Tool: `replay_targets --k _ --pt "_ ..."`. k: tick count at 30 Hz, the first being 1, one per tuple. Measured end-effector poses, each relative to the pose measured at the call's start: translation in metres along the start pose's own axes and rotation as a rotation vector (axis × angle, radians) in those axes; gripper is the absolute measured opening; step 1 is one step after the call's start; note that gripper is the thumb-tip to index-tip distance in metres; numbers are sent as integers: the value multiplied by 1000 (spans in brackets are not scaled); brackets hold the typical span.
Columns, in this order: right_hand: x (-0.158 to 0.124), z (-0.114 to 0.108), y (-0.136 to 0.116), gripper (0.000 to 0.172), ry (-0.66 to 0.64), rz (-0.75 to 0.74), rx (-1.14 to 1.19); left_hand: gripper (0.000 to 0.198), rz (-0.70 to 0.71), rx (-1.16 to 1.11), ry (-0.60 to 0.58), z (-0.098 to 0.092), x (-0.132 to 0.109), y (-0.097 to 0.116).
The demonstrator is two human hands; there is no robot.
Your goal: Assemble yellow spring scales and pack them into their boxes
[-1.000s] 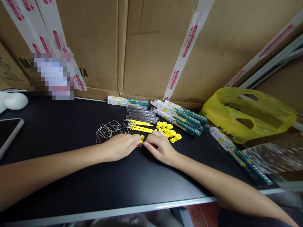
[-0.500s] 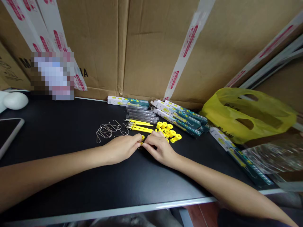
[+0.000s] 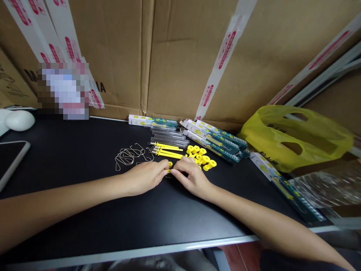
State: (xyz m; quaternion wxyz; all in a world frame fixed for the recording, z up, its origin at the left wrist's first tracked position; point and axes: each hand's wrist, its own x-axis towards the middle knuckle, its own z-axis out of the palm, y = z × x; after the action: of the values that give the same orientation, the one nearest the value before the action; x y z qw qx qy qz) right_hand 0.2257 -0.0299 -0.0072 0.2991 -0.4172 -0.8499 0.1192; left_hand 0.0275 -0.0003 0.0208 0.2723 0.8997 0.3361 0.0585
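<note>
My left hand is closed, thumb and fingers pinching a small yellow plastic piece. From the other side, my right hand meets it with thumb and forefinger pressed to the same piece, mostly hidden by the fingertips. A thin wire end shows just below. Beyond the fingers lies a yellow ring-shaped cap. Several more yellow caps are heaped behind my right hand. Yellow rods with metal springs lie behind both hands. Bent metal hooks are tangled beyond my left hand.
Clear plastic tubes lie behind the rods. Printed spring scale boxes are stacked further back, and another box lies at right beside a yellow plastic bag. A tablet-like device and large cardboard boxes border the black table.
My hands stay nearly in place. The right thumb tip has shifted slightly, and a little more of the yellow piece shows between the fingertips.
</note>
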Motion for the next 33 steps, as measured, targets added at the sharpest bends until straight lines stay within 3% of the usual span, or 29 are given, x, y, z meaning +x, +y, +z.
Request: replay_targets --k 33 --pt "2 3 -1 31 36 7 -27 14 -30 -232 14 7 0 6"
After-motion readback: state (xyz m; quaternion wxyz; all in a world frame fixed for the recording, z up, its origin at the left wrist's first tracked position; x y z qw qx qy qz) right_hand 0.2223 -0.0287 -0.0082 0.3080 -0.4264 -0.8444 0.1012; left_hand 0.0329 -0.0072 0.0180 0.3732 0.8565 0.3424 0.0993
